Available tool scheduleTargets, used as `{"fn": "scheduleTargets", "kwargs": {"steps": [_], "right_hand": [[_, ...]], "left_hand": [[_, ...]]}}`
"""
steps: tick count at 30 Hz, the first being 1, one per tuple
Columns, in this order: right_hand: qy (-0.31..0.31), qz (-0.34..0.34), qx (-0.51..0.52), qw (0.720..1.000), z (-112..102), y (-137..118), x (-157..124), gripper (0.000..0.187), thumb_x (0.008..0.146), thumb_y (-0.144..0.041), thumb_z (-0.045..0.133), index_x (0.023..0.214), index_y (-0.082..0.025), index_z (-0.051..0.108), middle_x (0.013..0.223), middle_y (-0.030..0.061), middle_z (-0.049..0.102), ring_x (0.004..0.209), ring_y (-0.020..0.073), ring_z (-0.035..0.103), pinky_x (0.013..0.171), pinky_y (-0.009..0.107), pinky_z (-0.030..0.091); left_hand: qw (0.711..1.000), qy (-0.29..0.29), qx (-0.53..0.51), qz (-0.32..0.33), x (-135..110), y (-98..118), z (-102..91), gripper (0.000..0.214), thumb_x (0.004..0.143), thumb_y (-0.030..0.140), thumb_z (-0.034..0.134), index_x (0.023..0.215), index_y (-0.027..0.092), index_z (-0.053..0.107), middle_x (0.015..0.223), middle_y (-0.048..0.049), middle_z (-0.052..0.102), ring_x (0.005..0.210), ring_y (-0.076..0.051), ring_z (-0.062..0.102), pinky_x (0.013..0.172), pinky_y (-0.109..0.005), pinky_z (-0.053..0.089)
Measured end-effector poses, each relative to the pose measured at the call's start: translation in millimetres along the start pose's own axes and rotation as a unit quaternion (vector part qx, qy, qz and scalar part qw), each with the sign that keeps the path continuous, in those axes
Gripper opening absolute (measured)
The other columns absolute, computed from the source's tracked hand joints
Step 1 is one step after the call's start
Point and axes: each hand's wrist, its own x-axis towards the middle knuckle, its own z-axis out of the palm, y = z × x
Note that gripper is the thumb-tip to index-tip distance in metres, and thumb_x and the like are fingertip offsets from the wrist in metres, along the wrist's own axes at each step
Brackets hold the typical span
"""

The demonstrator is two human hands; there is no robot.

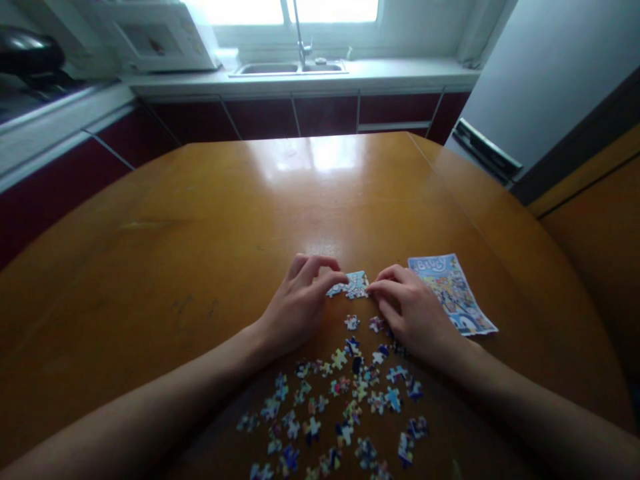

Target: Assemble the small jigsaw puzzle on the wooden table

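Observation:
A small joined section of a jigsaw puzzle (357,285), pale blue and white, lies flat on the wooden table between my hands. My left hand (305,293) curves over its left end, thumb and fingers apart, the fingertips touching or just above the pieces. At its right edge, my right hand (407,303) has thumb and forefinger pinched together; whatever sits between them is too small to make out. Just below lie a loose puzzle piece (352,323) and another piece (376,324) near my right thumb. Many more loose pieces (360,390) are spread between my forearms.
A printed picture sheet (453,293) lies beside my right hand, partly behind it. The round-ended wooden table (225,200) stretches away toward a counter with a sink (273,69). A microwave (150,37) stands at the far left, a fridge (545,73) at the right.

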Motion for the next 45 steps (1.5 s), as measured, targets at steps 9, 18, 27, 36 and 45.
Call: {"fn": "scheduleTargets", "kwargs": {"steps": [9,18,27,36,45], "right_hand": [[0.000,-0.001,0.000,1.000,-0.7,-1.9,0.8,0.021,0.090,-0.014,0.053,0.096,-0.023,0.071,0.099,0.0078,0.062,0.094,0.0229,0.056,0.083,0.039,0.049],[-0.003,-0.007,0.000,1.000,0.7,1.1,-0.1,0.022,0.090,-0.014,0.053,0.098,-0.024,0.071,0.101,0.0077,0.062,0.094,0.0233,0.056,0.083,0.040,0.050],[-0.004,-0.002,-0.008,1.000,-0.5,-1.6,0.2,0.021,0.090,-0.013,0.053,0.097,-0.021,0.071,0.101,0.0082,0.061,0.095,0.0226,0.056,0.085,0.039,0.049],[-0.001,-0.010,-0.012,1.000,-0.8,-2.8,-0.1,0.023,0.090,-0.012,0.052,0.098,-0.021,0.071,0.100,0.0083,0.062,0.094,0.0229,0.056,0.085,0.040,0.049],[-0.007,-0.008,-0.005,1.000,-2.0,-6.5,-0.1,0.021,0.089,-0.012,0.054,0.096,-0.020,0.072,0.099,0.0081,0.063,0.094,0.0224,0.055,0.085,0.039,0.049]], "left_hand": [[0.999,-0.024,-0.009,0.020,0.8,-1.8,-0.1,0.039,0.086,-0.003,0.049,0.100,0.026,0.070,0.117,-0.0051,0.056,0.103,-0.023,0.043,0.090,-0.041,0.047],[0.999,-0.028,-0.017,0.012,1.0,-2.4,-1.1,0.038,0.086,-0.002,0.047,0.104,0.025,0.069,0.116,-0.0062,0.058,0.102,-0.023,0.044,0.090,-0.041,0.048],[0.995,-0.094,-0.002,0.025,0.3,0.6,1.1,0.044,0.089,0.007,0.052,0.125,0.030,0.060,0.130,-0.0077,0.048,0.113,-0.027,0.040,0.100,-0.049,0.044],[0.998,-0.022,-0.037,-0.042,3.4,0.8,-2.5,0.032,0.088,0.005,0.045,0.113,0.021,0.058,0.123,-0.0079,0.050,0.111,-0.025,0.042,0.099,-0.045,0.042],[0.995,0.028,-0.056,-0.075,4.2,-3.1,0.1,0.026,0.089,0.004,0.047,0.097,0.020,0.066,0.111,-0.0056,0.055,0.102,-0.022,0.045,0.087,-0.038,0.043]]}}
